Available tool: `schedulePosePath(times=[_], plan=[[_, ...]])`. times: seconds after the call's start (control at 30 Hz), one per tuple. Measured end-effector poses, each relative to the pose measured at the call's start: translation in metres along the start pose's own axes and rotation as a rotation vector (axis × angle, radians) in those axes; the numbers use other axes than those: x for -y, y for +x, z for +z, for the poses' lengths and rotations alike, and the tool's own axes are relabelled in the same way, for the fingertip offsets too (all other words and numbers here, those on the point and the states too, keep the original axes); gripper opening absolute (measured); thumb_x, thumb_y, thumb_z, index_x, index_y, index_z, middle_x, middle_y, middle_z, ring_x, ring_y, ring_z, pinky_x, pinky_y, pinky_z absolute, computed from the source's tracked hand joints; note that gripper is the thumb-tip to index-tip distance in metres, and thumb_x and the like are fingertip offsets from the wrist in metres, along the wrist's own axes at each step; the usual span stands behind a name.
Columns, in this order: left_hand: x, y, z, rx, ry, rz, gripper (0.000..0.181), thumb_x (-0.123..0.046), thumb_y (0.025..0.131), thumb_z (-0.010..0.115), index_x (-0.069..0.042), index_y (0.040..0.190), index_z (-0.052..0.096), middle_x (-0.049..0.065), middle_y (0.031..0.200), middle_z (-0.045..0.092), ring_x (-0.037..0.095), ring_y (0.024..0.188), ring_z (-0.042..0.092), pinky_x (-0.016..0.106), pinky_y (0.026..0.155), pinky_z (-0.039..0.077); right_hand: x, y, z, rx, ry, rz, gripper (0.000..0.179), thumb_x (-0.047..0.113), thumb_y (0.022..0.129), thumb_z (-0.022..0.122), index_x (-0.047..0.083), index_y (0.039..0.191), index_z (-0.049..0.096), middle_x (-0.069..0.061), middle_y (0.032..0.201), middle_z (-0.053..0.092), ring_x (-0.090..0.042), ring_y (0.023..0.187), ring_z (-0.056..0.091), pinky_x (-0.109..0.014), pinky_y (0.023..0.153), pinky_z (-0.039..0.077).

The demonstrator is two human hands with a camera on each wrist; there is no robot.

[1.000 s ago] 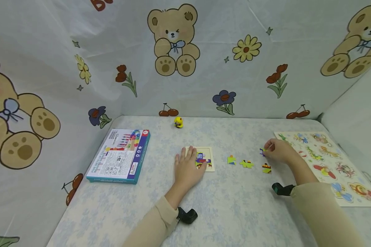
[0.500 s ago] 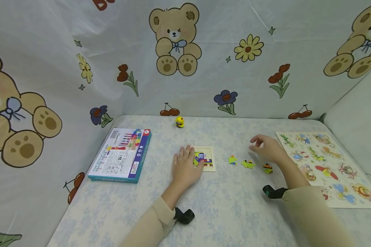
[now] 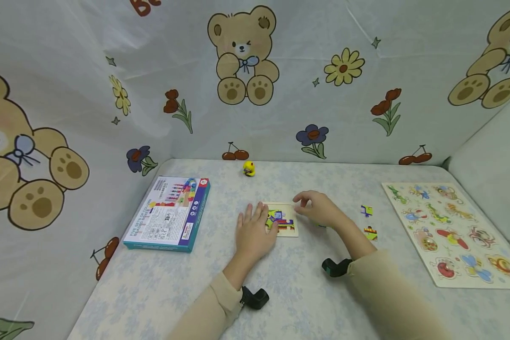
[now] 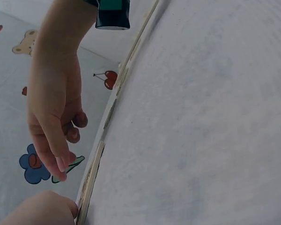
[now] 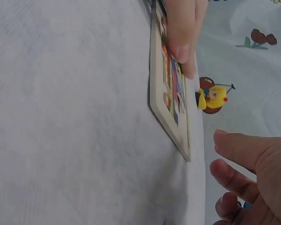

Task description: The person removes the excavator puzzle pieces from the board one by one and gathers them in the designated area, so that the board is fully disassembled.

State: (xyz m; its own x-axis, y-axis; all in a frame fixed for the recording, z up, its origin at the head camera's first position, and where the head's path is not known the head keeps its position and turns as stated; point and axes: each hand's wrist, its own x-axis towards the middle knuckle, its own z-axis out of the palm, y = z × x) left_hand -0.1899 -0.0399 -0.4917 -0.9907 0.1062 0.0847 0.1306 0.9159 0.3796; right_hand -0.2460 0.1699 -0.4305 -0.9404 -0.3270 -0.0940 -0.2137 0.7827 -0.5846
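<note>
My left hand (image 3: 255, 231) lies on the left part of a small wooden puzzle tray (image 3: 294, 212), its fingers straight. In the right wrist view the thumb and a finger of that left hand (image 5: 180, 28) touch the tray's picture of coloured pieces. Just right of the tray hovers my right hand (image 3: 318, 208), fingers loosely bent. The right wrist view shows its thumb and fingertips apart with nothing between them. Farther right lie a yellow and purple puzzle piece (image 3: 367, 211) and a yellow and red-brown one (image 3: 370, 233). Beneath the right hand, a piece (image 3: 322, 226) is mostly hidden.
On the left lies a flat boxed game (image 3: 165, 215). A large sticker-like animal board (image 3: 450, 236) covers the right side of the table. A small yellow duck figure (image 3: 249, 168) stands at the back edge, before the bear-print cloth wall (image 3: 280, 127).
My right hand has let go of the yellow and purple piece, which now lies on the table, and moved left to the tray. The left hand has stayed on the tray.
</note>
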Motion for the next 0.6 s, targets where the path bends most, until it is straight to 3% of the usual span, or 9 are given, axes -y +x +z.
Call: schedulePosePath(times=[0.27, 0.6], plan=[[0.002, 0.001, 0.001, 0.012, 0.025, 0.008, 0.065, -0.053, 0.101, 0.036, -0.018, 0.156, 0.034, -0.001, 0.164, 0.026, 0.027, 0.155, 0.016, 0.053, 0.125, 0.011, 0.016, 0.014, 0.022, 0.046, -0.006, -0.04, 0.03, 0.022, 0.093, 0.069, 0.008, 0.12, 0.069, -0.005, 0.096, 0.063, -0.018, 0.084, 0.053, -0.031, 0.072, 0.046], [0.002, 0.0, 0.0, 0.005, 0.008, 0.009, 0.066, -0.054, 0.099, 0.041, -0.017, 0.154, 0.037, -0.001, 0.163, 0.028, 0.028, 0.155, 0.016, 0.054, 0.125, 0.012, 0.019, 0.013, 0.029, 0.052, 0.009, -0.051, 0.023, 0.02, 0.093, 0.069, 0.008, 0.112, 0.072, -0.005, 0.095, 0.063, -0.017, 0.082, 0.054, -0.031, 0.072, 0.046]])
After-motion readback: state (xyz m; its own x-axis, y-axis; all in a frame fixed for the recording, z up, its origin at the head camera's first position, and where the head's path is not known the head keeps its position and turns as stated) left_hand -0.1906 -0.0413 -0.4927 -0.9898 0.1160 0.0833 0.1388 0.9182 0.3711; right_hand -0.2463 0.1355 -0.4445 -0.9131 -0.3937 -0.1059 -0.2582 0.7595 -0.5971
